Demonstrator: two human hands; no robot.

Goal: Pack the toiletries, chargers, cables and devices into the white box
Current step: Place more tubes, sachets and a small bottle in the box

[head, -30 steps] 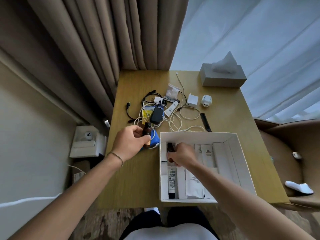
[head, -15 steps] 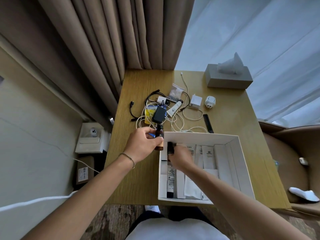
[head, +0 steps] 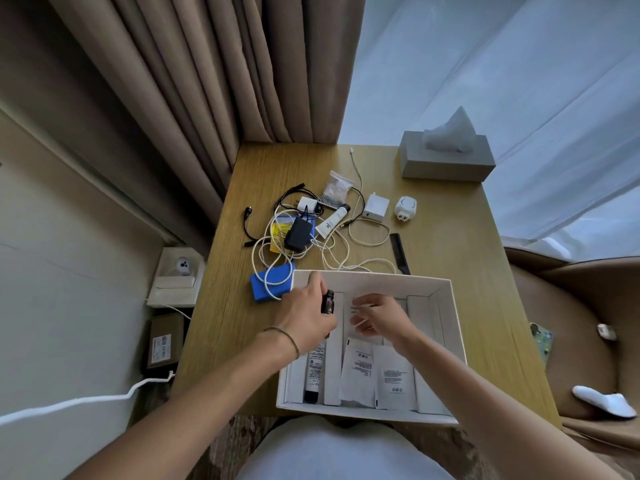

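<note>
The white box sits on the near part of the wooden table. My left hand holds a small dark brown bottle over the box's left side. My right hand hovers in the middle of the box with relaxed, spread fingers and holds nothing. Inside lie a white tube with a black cap, white sachets and white boxes. Behind the box lie a blue power bank, tangled white cables, a black adapter, a white tube, a white charger and a white plug adapter.
A black comb lies just behind the box. A grey tissue box stands at the far right corner. Beige curtains hang at the back left. A brown armchair with a white slipper is on the right.
My left hand carried the brown bottle from the table into the box's left side. My right hand let go of the dark-capped tube and moved right, fingers opening.
</note>
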